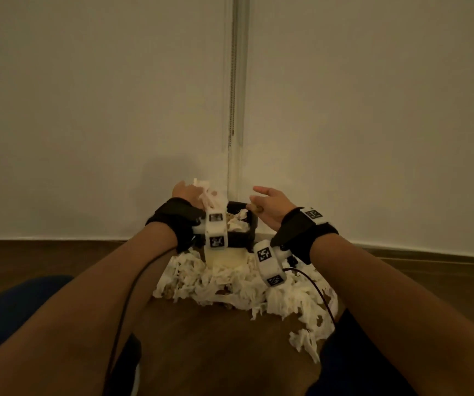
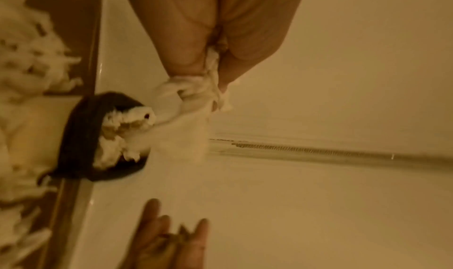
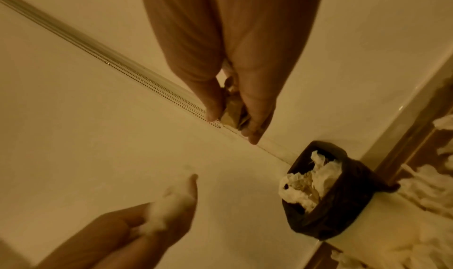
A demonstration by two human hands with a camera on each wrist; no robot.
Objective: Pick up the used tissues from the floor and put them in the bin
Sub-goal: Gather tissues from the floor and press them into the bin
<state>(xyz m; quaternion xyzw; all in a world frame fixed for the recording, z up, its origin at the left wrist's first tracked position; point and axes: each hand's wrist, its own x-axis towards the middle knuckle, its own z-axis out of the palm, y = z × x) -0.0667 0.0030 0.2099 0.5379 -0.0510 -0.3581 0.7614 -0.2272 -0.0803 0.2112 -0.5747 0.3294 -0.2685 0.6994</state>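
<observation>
A small bin (image 1: 241, 232) with a black liner stands against the wall, with crumpled tissues (image 1: 237, 220) inside; it also shows as the bin (image 2: 81, 137) and the bin (image 3: 328, 191). My left hand (image 1: 190, 192) is raised over the bin's left side and pinches a white tissue (image 1: 210, 195), which hangs from the fingers as the tissue (image 2: 196, 95). My right hand (image 1: 267, 200) hovers at the bin's right side, pinching a small brownish crumpled scrap (image 3: 232, 110) between thumb and fingers. A heap of used tissues (image 1: 244, 284) lies on the floor in front of the bin.
The bin sits at the foot of a pale wall with a vertical metal strip (image 1: 237, 95) running down behind it. Dark wooden floor (image 1: 201, 347) spreads in front. Loose tissue shreds (image 1: 307, 341) trail to the right near my knee.
</observation>
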